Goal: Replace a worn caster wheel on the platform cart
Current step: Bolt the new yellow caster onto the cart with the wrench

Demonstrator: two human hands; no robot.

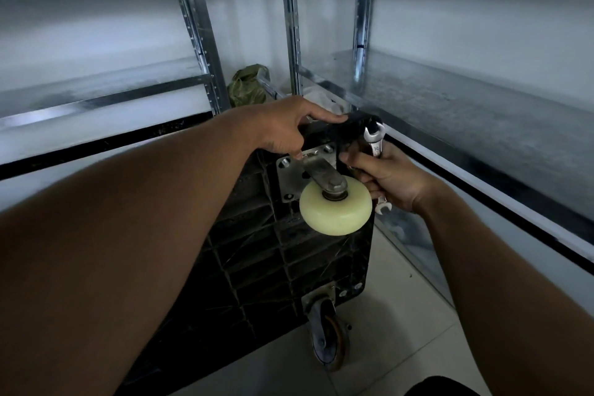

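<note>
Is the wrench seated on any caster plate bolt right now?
No, the right hand holds the wrench beside the caster plate, its open end up, clear of the bolts.
</note>
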